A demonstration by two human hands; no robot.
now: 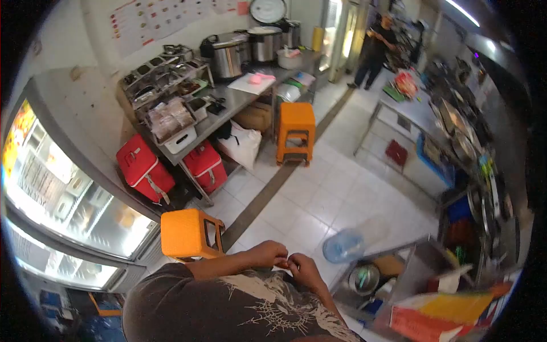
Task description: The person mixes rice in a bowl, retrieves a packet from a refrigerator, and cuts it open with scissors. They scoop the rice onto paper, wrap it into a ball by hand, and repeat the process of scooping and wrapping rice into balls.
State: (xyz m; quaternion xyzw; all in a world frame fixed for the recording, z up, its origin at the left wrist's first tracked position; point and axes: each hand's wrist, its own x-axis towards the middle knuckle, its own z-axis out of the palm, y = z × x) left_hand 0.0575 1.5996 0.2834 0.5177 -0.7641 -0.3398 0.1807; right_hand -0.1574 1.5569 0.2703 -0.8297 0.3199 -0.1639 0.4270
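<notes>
The left hand [266, 253] and right hand [305, 269] meet, fingers curled; whether they pinch anything cannot be told. A blue water bottle [343, 246], its long axis unclear, is on the floor to the right, nearer the right hand.

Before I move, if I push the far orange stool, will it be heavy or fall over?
It's probably light but stiff: the far orange stool looks like moulded plastic with open gaps between its legs. It may slide if pushed low, since the floor tiles look smooth and shiny. Pushed up at the seat, it might tip, because it looks taller than it is wide.
</notes>
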